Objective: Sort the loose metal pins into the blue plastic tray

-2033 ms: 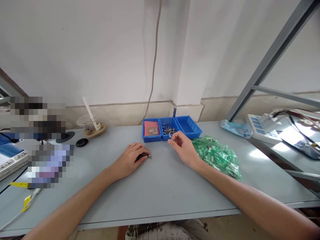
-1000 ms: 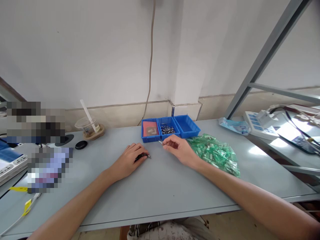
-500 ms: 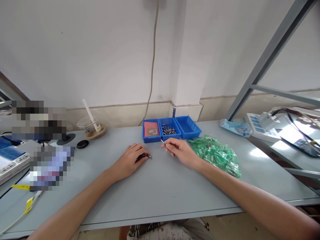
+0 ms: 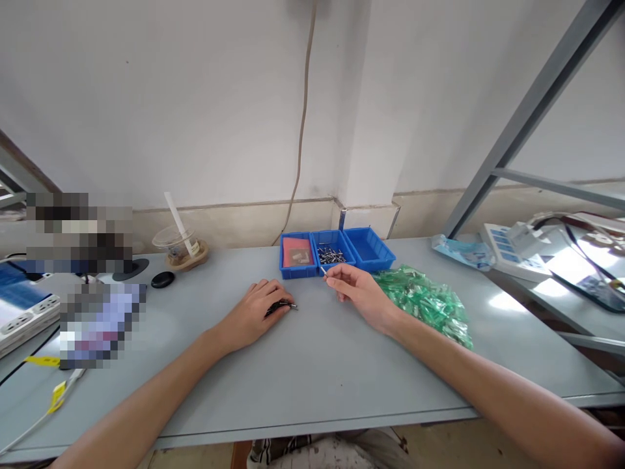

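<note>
My left hand (image 4: 256,311) rests on the table, its fingers curled over a small bunch of slim dark pieces (image 4: 280,306) with a silvery tip poking out by the thumb. Over the front edge of the middle blue bin (image 4: 316,270), my right hand (image 4: 364,293) pinches a thin silvery pin (image 4: 323,271) between thumb and fingertips. That bin holds many small black and silver metal pins (image 4: 332,255). To its left, another blue bin (image 4: 283,270) contains a reddish sheet and a clear bag with pale bits. The right-hand blue bin (image 4: 372,248) shows only its bare floor.
Green plastic bags (image 4: 424,301) lie in a heap beside my right forearm. A lidded cup (image 4: 174,241) with a straw and a black round object (image 4: 163,279) sit at left. Power strips (image 4: 29,324) and cables lie at the edges, near a metal frame (image 4: 508,140) at right.
My right hand has shifted slightly up and right, bringing the pin to the middle bin's front edge. The left hand keeps its place on the dark pieces.
</note>
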{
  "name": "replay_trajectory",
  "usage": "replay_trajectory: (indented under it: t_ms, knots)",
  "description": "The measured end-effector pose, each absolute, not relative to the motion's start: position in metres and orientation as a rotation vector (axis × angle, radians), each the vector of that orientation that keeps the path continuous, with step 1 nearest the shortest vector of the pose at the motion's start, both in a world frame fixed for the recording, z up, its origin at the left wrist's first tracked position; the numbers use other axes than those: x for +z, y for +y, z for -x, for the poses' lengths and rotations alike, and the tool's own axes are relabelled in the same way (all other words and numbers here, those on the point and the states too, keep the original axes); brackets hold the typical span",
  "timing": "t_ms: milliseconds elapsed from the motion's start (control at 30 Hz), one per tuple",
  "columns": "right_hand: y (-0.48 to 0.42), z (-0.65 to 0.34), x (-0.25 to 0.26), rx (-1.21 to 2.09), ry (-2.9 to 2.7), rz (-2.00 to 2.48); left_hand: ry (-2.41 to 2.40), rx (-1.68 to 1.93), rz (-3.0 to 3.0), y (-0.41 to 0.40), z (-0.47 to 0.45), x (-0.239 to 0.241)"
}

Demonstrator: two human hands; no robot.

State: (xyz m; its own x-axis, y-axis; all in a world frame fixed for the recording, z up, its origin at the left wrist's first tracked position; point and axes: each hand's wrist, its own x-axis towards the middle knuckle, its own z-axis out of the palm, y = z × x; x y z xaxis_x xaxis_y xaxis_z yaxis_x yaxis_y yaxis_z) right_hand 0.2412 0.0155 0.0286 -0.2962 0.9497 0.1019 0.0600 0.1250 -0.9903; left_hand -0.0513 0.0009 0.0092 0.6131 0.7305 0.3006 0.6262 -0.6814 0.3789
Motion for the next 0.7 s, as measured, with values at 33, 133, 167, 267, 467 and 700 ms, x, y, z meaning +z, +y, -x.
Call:
replay_trajectory:
  t_ms: [33, 133, 167, 267, 467, 700]
  knots:
    - [0.0155, -0.2415, 0.0283, 1.145, -1.588, 1.058, 1.115, 0.646, -2.603, 0.0011, 0.0514, 0.0088]
    - [0.0136, -0.2433, 0.0298, 0.694, -1.713, 1.095, 1.117, 0.665, -2.606, 0.0015, 0.0520, 0.0074]
    - [0.0126, -0.2442, 0.0310, 0.590, -1.735, 1.090, 1.117, 0.671, -2.608, 0.0015, 0.0522, 0.0070]
    - [0.0113, -0.2467, 0.0341, 0.465, -1.735, 1.084, 1.122, 0.678, -2.614, 0.0012, 0.0525, 0.0069]
    - [0.0127, -0.2461, 0.0326, 0.527, -1.859, 1.039, 1.231, 0.679, -2.631, 0.0015, 0.0537, 0.0094]
    - [0.0117, -0.2421, 0.0280, 1.026, -1.880, 0.997, 1.362, 0.705, -2.624, 0.0033, 0.0542, 0.0065]
